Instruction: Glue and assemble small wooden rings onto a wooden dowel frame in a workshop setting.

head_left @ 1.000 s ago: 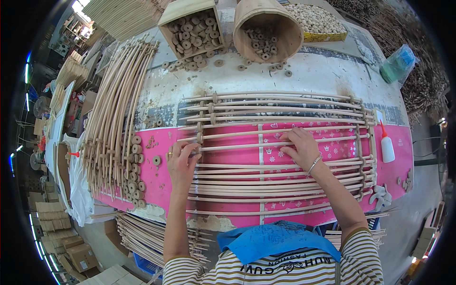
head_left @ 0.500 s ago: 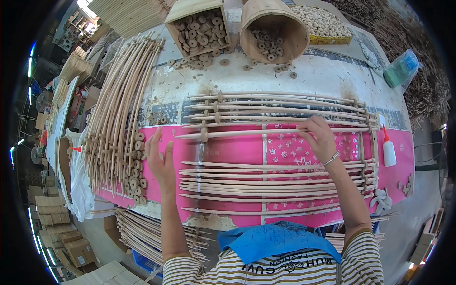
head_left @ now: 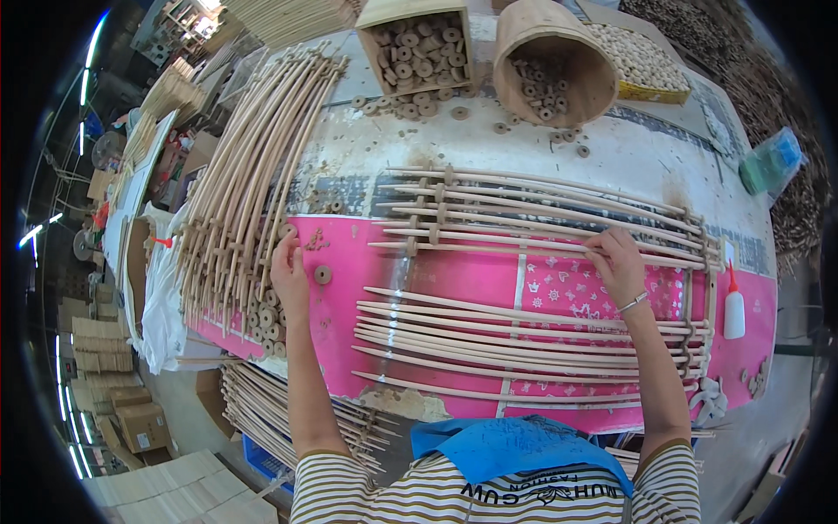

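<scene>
Head view — left hand (head_left: 289, 272) open over wooden rings (head_left: 266, 316); right hand (head_left: 616, 265) pinching smooth curved rod (head_left: 524, 249).

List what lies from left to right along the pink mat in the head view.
Rod bundle → left hand → loose wooden ring → laid-out rods → right hand → glue bottle.

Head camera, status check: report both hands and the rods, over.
Left hand reaching among wooden rings by the rod pile. Right hand fingers on a thin rod of the laid-out frame. Glue bottle stands clear.
</scene>
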